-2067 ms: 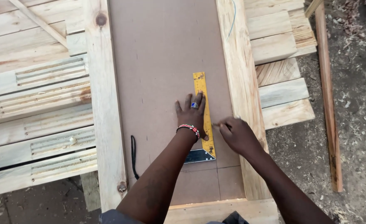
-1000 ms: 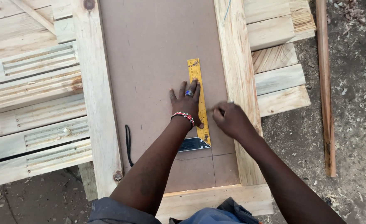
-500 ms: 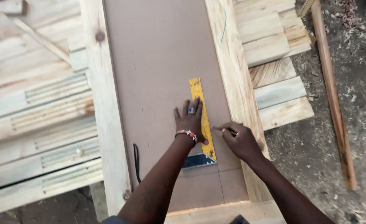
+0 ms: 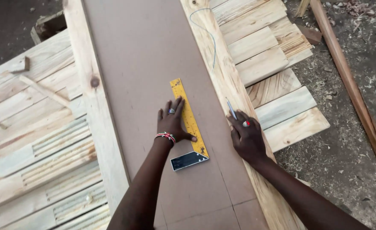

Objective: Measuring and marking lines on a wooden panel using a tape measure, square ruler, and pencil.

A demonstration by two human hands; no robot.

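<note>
A long brown hardboard panel [image 4: 145, 59] lies set between two pale wooden rails. On it rests a try square with a yellow blade [image 4: 188, 115] and a dark stock [image 4: 188, 160]. My left hand [image 4: 171, 123], with a ring and a beaded bracelet, presses flat on the panel against the blade's left edge, thumb on the blade. My right hand [image 4: 246, 137], also ringed, rests on the right rail [image 4: 222, 72] and holds a thin pencil [image 4: 231, 108] between its fingers, tip pointing away from me.
The left rail [image 4: 94, 106] has a dark knot. Stacked pale planks [image 4: 34, 140] lie to the left and more planks [image 4: 273, 59] to the right. A reddish pole [image 4: 350, 85] lies on the sawdust-strewn ground at right. A thin blue wire [image 4: 209, 34] curls over the right rail.
My right hand has lifted the pencil off the blade's edge and slid right onto the rail. My left hand stays on the square. The camera has shifted.
</note>
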